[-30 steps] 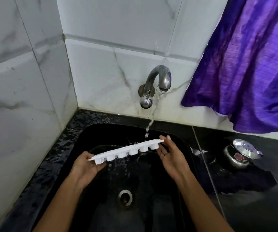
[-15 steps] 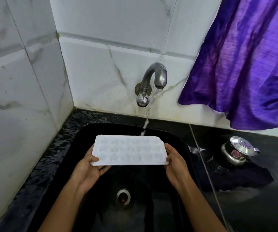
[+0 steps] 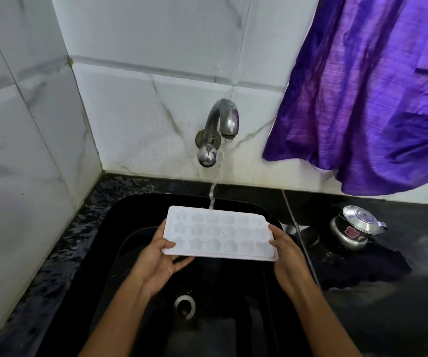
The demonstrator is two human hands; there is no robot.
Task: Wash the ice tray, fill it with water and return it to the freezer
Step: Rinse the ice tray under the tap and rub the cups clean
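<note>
The white ice tray (image 3: pixel 220 233) is held level above the black sink (image 3: pixel 130 215), cavities facing up. Its left end is gripped by the left hand (image 3: pixel 159 264), with the thumb laid on the top face and the fingers curled underneath. Its right end is gripped by the right hand (image 3: pixel 289 264), thumb likewise on top. A thin stream of water (image 3: pixel 214 186) is released from the wall tap (image 3: pixel 220 124) and is met by the tray's far edge. The drain (image 3: pixel 184 305) is seen below the tray. A lidded steel pot (image 3: pixel 354 228) is set on the dark counter to the right, under a hanging purple cloth (image 3: pixel 375 99).
</note>
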